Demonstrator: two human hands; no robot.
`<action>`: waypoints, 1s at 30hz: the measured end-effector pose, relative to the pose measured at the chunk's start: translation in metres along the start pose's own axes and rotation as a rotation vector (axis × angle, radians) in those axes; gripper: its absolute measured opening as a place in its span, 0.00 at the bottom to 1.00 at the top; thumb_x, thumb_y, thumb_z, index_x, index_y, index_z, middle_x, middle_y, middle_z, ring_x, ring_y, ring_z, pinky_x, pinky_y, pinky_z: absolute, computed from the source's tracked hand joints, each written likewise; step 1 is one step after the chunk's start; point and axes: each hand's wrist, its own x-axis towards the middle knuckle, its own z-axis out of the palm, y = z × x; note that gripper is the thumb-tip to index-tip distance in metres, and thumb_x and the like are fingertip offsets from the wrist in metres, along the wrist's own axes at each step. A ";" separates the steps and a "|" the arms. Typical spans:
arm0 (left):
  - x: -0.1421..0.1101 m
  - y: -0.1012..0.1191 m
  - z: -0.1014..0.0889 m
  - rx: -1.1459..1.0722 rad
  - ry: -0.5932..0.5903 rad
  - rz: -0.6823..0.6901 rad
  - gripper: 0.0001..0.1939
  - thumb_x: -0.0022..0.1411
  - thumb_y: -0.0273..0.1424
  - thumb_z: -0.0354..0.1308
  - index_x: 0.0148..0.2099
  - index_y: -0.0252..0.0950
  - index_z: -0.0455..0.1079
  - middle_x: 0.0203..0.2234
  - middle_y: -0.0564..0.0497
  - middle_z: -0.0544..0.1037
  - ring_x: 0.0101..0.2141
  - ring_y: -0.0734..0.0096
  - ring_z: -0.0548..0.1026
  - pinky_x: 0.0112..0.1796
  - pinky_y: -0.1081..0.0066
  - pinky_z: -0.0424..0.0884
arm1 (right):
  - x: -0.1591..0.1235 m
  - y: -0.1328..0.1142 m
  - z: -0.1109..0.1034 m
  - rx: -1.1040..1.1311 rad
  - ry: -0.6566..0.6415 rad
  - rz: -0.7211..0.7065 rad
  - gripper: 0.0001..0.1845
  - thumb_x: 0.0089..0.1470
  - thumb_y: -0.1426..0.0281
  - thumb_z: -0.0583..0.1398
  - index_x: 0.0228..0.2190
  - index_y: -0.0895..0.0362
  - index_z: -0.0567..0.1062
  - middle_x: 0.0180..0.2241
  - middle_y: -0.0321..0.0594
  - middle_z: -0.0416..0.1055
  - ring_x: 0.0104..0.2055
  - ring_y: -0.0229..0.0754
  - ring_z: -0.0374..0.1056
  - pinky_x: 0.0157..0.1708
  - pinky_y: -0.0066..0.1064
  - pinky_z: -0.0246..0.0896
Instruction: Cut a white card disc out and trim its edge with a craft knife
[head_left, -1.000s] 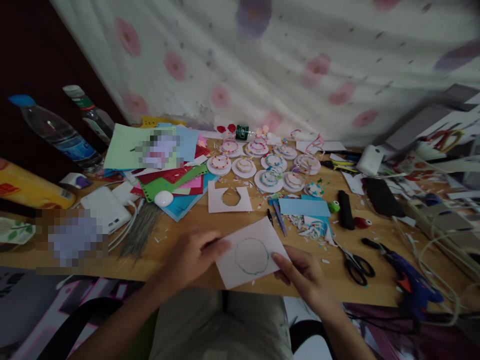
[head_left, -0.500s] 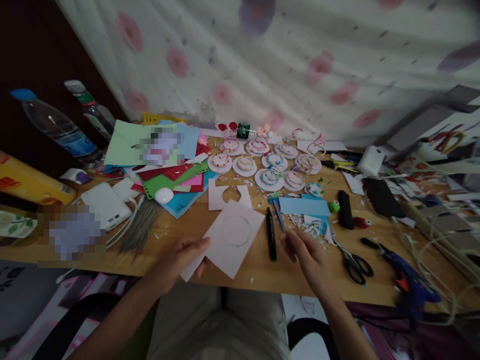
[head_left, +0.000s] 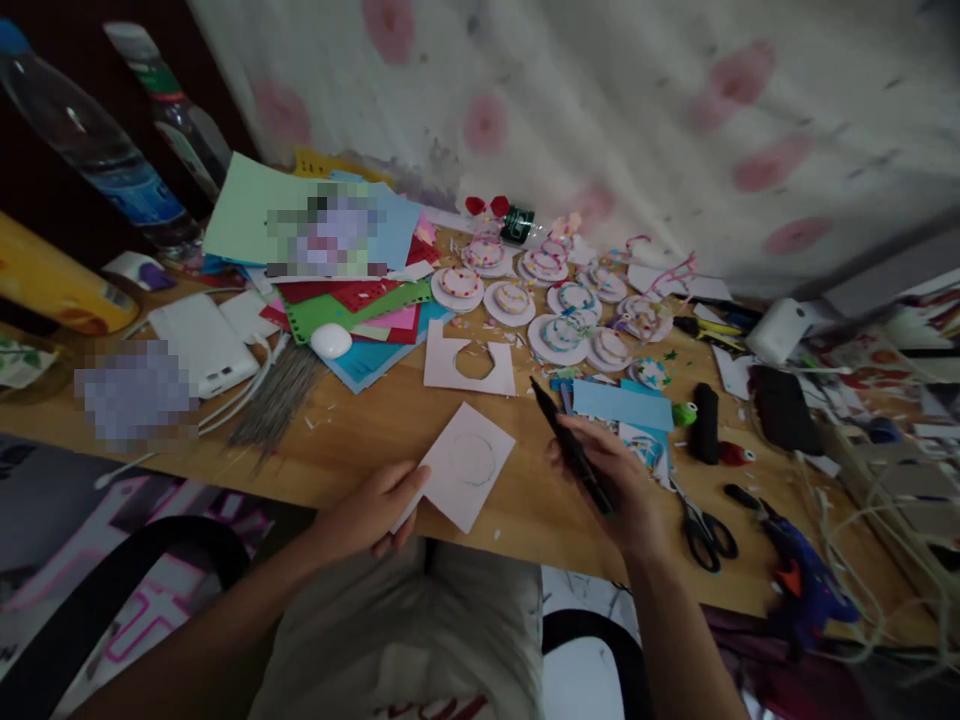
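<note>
White card (head_left: 474, 455) is showing a thin, roughly round outline on its upper face, and we are holding it by its left corner. Our left hand (head_left: 390, 500) is closing thumb and fingers on that corner, with hardly any opening. The card is lying slantwise over the front part of the wooden table (head_left: 360, 425); whether its underside is touching the wood, we cannot tell.

Our right hand (head_left: 611, 475) is gripping a black marker (head_left: 568, 440), fingers closed around the barrel. The marker is slanting up and to the left, well apart from the card. Whether it is wearing a cap, we cannot tell.

Behind the card, a second white piece with a round cut-out (head_left: 450, 372) is lying flat. Beyond it, decorated white discs (head_left: 559, 338) are standing in a cluster. A light blue strip (head_left: 622, 403) is lying behind our right hand. Black-handled scissors (head_left: 705, 535) are resting to its right, and a blue glue gun (head_left: 810, 570) is lying farther right, near the table's front edge.
</note>
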 end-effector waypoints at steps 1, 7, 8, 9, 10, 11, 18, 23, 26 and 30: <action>0.000 0.001 0.001 0.027 0.012 -0.003 0.24 0.63 0.55 0.42 0.32 0.39 0.60 0.11 0.62 0.63 0.10 0.77 0.55 0.14 0.75 0.51 | 0.000 -0.003 -0.001 0.102 -0.009 -0.012 0.22 0.61 0.62 0.50 0.54 0.54 0.70 0.37 0.45 0.76 0.37 0.49 0.73 0.33 0.39 0.65; 0.000 0.003 0.008 0.140 0.092 0.085 0.20 0.67 0.48 0.42 0.30 0.40 0.59 0.11 0.61 0.60 0.15 0.72 0.61 0.23 0.72 0.59 | 0.016 -0.014 0.028 0.034 0.177 -0.073 0.17 0.50 0.65 0.66 0.42 0.51 0.71 0.27 0.34 0.67 0.29 0.41 0.64 0.30 0.33 0.59; 0.001 0.004 0.009 0.159 0.104 0.097 0.20 0.67 0.47 0.42 0.30 0.40 0.60 0.12 0.60 0.61 0.17 0.71 0.63 0.25 0.71 0.60 | 0.021 -0.014 0.035 0.086 0.187 -0.060 0.14 0.50 0.64 0.66 0.38 0.51 0.70 0.24 0.30 0.62 0.24 0.38 0.59 0.26 0.31 0.55; 0.001 0.004 0.009 0.178 0.121 0.105 0.20 0.67 0.47 0.43 0.29 0.40 0.60 0.13 0.60 0.61 0.18 0.70 0.64 0.26 0.70 0.60 | 0.026 -0.013 0.041 0.166 0.179 -0.038 0.12 0.52 0.63 0.65 0.34 0.50 0.68 0.22 0.28 0.58 0.21 0.36 0.55 0.22 0.29 0.51; 0.000 0.006 0.010 0.194 0.137 0.110 0.19 0.67 0.46 0.43 0.29 0.40 0.61 0.14 0.59 0.62 0.20 0.69 0.66 0.28 0.70 0.61 | 0.030 -0.012 0.047 0.250 0.153 -0.008 0.11 0.54 0.61 0.63 0.32 0.50 0.65 0.21 0.27 0.55 0.18 0.34 0.51 0.20 0.28 0.47; 0.000 0.007 0.010 0.203 0.150 0.112 0.19 0.67 0.46 0.43 0.29 0.40 0.61 0.14 0.58 0.62 0.21 0.68 0.66 0.28 0.70 0.61 | 0.035 -0.011 0.051 0.319 0.119 0.018 0.11 0.56 0.60 0.59 0.31 0.50 0.63 0.20 0.26 0.54 0.17 0.34 0.48 0.19 0.28 0.46; -0.002 0.013 0.010 0.165 0.151 0.079 0.20 0.67 0.46 0.44 0.27 0.41 0.63 0.11 0.58 0.61 0.20 0.66 0.66 0.26 0.69 0.60 | 0.044 -0.001 0.059 0.568 -0.094 0.183 0.15 0.55 0.54 0.57 0.36 0.52 0.68 0.20 0.31 0.61 0.20 0.38 0.58 0.21 0.30 0.52; -0.001 0.015 0.008 0.183 0.108 0.080 0.20 0.67 0.45 0.44 0.26 0.41 0.62 0.11 0.58 0.60 0.20 0.67 0.67 0.26 0.70 0.62 | 0.034 0.012 0.064 0.560 0.007 0.236 0.16 0.53 0.62 0.65 0.27 0.51 0.62 0.17 0.23 0.49 0.15 0.29 0.41 0.16 0.26 0.35; -0.002 0.019 0.007 0.220 0.064 0.041 0.20 0.68 0.44 0.42 0.27 0.41 0.61 0.11 0.59 0.61 0.19 0.69 0.66 0.26 0.71 0.63 | 0.032 0.017 0.068 0.536 0.039 0.265 0.17 0.53 0.62 0.65 0.27 0.51 0.61 0.17 0.24 0.51 0.15 0.30 0.41 0.14 0.26 0.34; -0.003 0.023 0.007 0.249 0.046 0.025 0.20 0.68 0.44 0.41 0.28 0.41 0.61 0.11 0.59 0.61 0.18 0.70 0.65 0.26 0.71 0.63 | 0.033 0.016 0.071 0.479 0.023 0.266 0.17 0.53 0.62 0.66 0.26 0.51 0.62 0.17 0.25 0.53 0.14 0.31 0.44 0.14 0.27 0.35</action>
